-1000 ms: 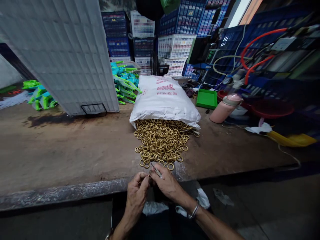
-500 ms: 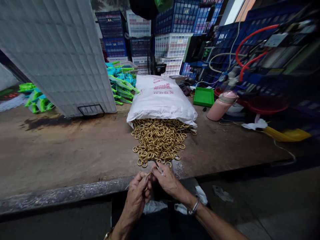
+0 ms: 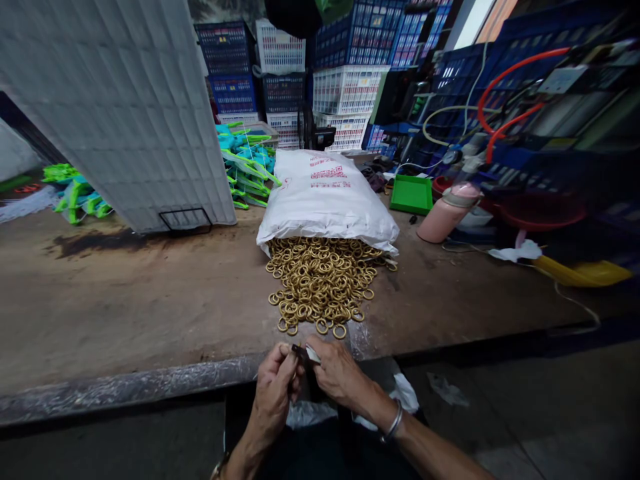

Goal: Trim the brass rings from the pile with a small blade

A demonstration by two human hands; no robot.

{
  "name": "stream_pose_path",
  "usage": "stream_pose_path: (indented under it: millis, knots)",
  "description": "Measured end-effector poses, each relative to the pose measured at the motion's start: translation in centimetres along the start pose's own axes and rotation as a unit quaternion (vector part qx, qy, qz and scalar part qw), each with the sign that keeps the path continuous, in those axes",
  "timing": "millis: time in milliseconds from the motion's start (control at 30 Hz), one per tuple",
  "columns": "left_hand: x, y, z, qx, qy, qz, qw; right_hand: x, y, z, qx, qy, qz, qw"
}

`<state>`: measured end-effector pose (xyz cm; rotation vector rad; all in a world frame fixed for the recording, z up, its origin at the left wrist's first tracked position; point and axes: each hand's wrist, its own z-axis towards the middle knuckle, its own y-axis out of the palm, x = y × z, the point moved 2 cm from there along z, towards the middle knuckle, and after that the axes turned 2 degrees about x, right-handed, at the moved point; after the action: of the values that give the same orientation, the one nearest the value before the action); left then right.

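At the table's front edge, my left hand (image 3: pixel 275 380) is closed in a pinch on a gold ring (image 3: pixel 300 345), mostly hidden by the fingers. My right hand (image 3: pixel 337 373) is wrapped round a small knife-like tool (image 3: pixel 313 354) with a pale handle and a narrow dark tip. That tip points left and meets the ring at my left fingertips. Just beyond both hands lies a heap of gold rings (image 3: pixel 323 280), spilling from the mouth of a white sack (image 3: pixel 330 200) with red print.
A tall pale ribbed panel (image 3: pixel 125 120) stands at the left, near green and blue plastic pieces (image 3: pixel 247 167). To the right are a green tray (image 3: pixel 411 194), a pink bottle (image 3: pixel 445 217) and a yellow scoop-like piece (image 3: pixel 583 272). Stacked crates (image 3: pixel 350 90) fill the back.
The tool's tip has swung down and left, from pointing up toward the heap to the ring at my left fingers. The view has shifted slightly.
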<state>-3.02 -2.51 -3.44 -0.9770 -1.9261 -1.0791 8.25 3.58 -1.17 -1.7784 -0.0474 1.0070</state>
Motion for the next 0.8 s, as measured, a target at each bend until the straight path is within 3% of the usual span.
stream_pose_path:
  millis: [133, 233, 400, 567, 667, 800]
  knots:
    - [0.2, -0.3, -0.6, -0.012, 0.017, 0.031, 0.999, 0.5, 0.3, -0.1, -0.031, 0.004, -0.032, 0.999]
    - [1.1, 0.1, -1.9, -0.048, 0.002, 0.021, 0.999, 1.2, 0.5, -0.1, -0.004, 0.010, -0.065, 0.998]
    - [2.3, 0.6, -2.8, -0.068, -0.050, -0.113, 0.990, 0.4, -0.2, 1.2, 0.040, 0.022, -0.106, 0.993]
    - [2.1, -1.3, -1.5, -0.033, -0.037, -0.165, 0.985, -1.5, -1.4, 4.3, 0.099, 0.012, -0.148, 0.984]
    - [1.8, -2.4, -1.2, -0.015, -0.051, -0.196, 0.979, -1.8, -1.1, 5.7, 0.085, 0.023, -0.183, 0.979]
    - [1.6, -3.3, -1.0, -0.035, -0.080, -0.236, 0.968, -1.5, -0.2, 6.6, 0.063, 0.037, -0.221, 0.973]
